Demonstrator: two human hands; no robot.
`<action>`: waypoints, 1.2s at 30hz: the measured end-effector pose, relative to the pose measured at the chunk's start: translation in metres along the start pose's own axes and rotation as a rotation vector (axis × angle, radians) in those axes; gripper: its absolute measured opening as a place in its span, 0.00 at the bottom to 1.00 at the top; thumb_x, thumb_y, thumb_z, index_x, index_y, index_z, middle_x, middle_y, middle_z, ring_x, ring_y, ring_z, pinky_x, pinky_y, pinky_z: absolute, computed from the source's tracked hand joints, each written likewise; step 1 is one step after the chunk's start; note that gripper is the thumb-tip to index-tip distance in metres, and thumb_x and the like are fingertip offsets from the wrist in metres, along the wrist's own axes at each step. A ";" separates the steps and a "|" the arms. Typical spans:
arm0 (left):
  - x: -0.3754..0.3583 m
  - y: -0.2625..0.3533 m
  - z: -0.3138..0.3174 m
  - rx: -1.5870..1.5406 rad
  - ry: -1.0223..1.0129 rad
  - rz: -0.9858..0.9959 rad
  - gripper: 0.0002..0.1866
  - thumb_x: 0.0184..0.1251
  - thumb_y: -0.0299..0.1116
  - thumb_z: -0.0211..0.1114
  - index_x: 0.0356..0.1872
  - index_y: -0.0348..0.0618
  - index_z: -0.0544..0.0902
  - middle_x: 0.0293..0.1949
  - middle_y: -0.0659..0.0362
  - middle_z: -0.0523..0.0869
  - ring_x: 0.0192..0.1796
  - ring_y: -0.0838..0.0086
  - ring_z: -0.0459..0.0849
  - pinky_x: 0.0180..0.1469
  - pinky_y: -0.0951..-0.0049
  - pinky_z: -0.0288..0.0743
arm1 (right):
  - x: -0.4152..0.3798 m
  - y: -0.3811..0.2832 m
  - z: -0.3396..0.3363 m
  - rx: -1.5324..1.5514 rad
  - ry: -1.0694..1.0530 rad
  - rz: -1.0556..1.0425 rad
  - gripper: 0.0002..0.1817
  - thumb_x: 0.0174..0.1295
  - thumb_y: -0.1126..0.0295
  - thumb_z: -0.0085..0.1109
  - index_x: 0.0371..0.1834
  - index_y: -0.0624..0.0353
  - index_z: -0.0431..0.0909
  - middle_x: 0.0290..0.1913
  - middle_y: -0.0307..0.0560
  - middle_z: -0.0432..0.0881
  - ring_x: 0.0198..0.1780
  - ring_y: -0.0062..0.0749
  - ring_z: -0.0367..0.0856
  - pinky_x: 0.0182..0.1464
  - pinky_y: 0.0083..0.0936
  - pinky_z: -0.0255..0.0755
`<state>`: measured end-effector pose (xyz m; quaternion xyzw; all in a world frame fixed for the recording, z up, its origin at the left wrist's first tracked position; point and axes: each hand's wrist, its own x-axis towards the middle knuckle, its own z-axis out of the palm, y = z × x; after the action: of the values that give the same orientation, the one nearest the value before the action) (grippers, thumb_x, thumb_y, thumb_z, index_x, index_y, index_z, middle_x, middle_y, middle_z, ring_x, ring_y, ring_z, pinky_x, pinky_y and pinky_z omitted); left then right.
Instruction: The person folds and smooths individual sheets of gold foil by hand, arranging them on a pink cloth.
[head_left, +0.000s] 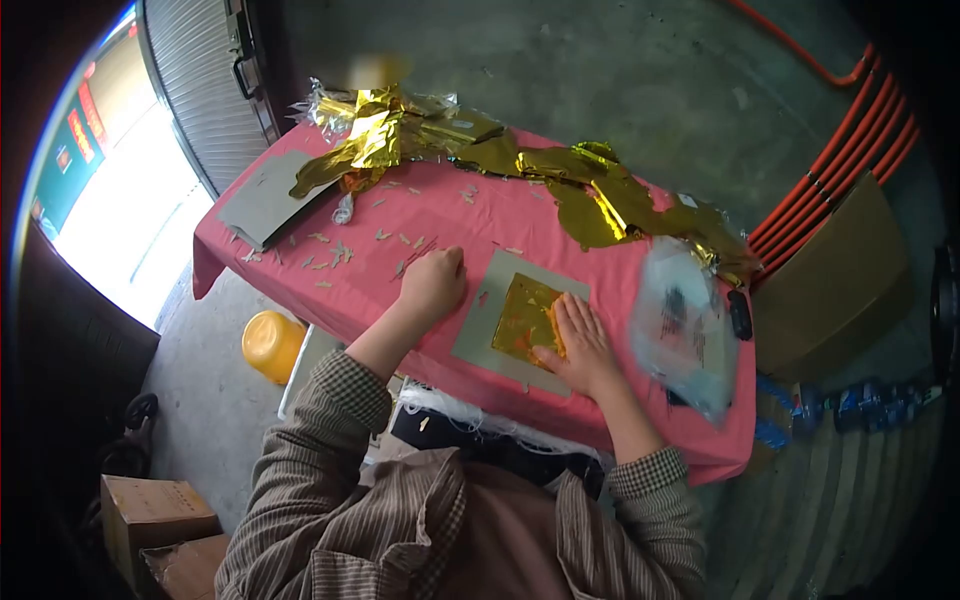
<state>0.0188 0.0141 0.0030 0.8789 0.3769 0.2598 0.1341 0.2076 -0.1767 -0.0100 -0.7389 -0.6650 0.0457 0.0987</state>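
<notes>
A square of shiny gold foil lies on a flat grey board near the front edge of the pink-covered table. My right hand rests on the foil's right side with its fingers stretched flat. Left of the board, my left hand is closed in a fist just above the cloth. Whatever that fist may hold is hidden. Small pale slips are scattered on the cloth beyond my left hand, with thin reddish sticks close to it.
Crumpled gold foil sheets run along the table's far edge. Grey boards lie at the left end. To the right are a clear plastic bag and a black object. A yellow bucket and cardboard boxes stand on the floor.
</notes>
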 end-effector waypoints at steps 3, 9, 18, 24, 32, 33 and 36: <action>-0.005 -0.001 0.003 -0.004 -0.017 0.007 0.08 0.57 0.33 0.55 0.28 0.38 0.76 0.29 0.47 0.81 0.33 0.53 0.81 0.36 0.56 0.75 | 0.000 -0.001 0.000 0.000 -0.005 0.012 0.46 0.59 0.39 0.43 0.70 0.65 0.47 0.72 0.57 0.46 0.74 0.42 0.39 0.73 0.35 0.35; -0.016 0.005 0.005 0.006 -0.023 0.029 0.08 0.58 0.33 0.55 0.30 0.38 0.75 0.30 0.48 0.81 0.33 0.53 0.81 0.36 0.56 0.75 | 0.000 -0.002 -0.002 0.021 -0.020 0.027 0.47 0.59 0.38 0.43 0.70 0.64 0.47 0.72 0.57 0.46 0.74 0.43 0.39 0.72 0.37 0.35; -0.018 0.023 0.002 0.151 -0.143 0.071 0.09 0.58 0.35 0.57 0.32 0.38 0.74 0.30 0.49 0.82 0.33 0.56 0.83 0.34 0.59 0.77 | 0.001 -0.002 0.000 -0.003 -0.030 0.038 0.47 0.59 0.39 0.44 0.71 0.63 0.46 0.73 0.56 0.45 0.75 0.43 0.38 0.72 0.37 0.36; -0.011 0.032 0.005 0.170 -0.202 0.052 0.11 0.59 0.36 0.57 0.34 0.37 0.73 0.30 0.49 0.82 0.33 0.56 0.83 0.34 0.60 0.78 | 0.000 -0.002 -0.001 -0.006 -0.020 0.034 0.46 0.59 0.39 0.44 0.71 0.62 0.46 0.73 0.54 0.44 0.75 0.42 0.38 0.72 0.37 0.36; -0.036 0.028 -0.010 0.170 -0.160 0.005 0.12 0.60 0.38 0.56 0.35 0.38 0.73 0.28 0.49 0.81 0.31 0.53 0.83 0.34 0.59 0.78 | 0.000 -0.003 -0.002 0.043 -0.025 0.040 0.48 0.58 0.37 0.43 0.70 0.64 0.46 0.73 0.57 0.45 0.75 0.42 0.38 0.73 0.37 0.32; -0.042 0.025 -0.015 0.186 -0.191 0.013 0.12 0.59 0.37 0.56 0.34 0.38 0.73 0.27 0.49 0.81 0.31 0.53 0.82 0.33 0.58 0.77 | 0.000 -0.003 -0.001 0.043 -0.026 0.036 0.48 0.58 0.37 0.43 0.70 0.64 0.46 0.73 0.57 0.45 0.75 0.42 0.38 0.73 0.37 0.32; -0.058 0.019 -0.028 0.170 -0.220 0.035 0.11 0.57 0.37 0.57 0.32 0.38 0.72 0.26 0.49 0.81 0.30 0.53 0.82 0.32 0.57 0.77 | 0.001 -0.002 -0.002 0.041 -0.011 0.029 0.48 0.58 0.37 0.43 0.70 0.64 0.47 0.72 0.57 0.46 0.75 0.42 0.39 0.73 0.37 0.33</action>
<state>-0.0192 -0.0404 0.0136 0.9167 0.3652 0.1312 0.0952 0.2062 -0.1757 -0.0081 -0.7460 -0.6536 0.0651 0.1096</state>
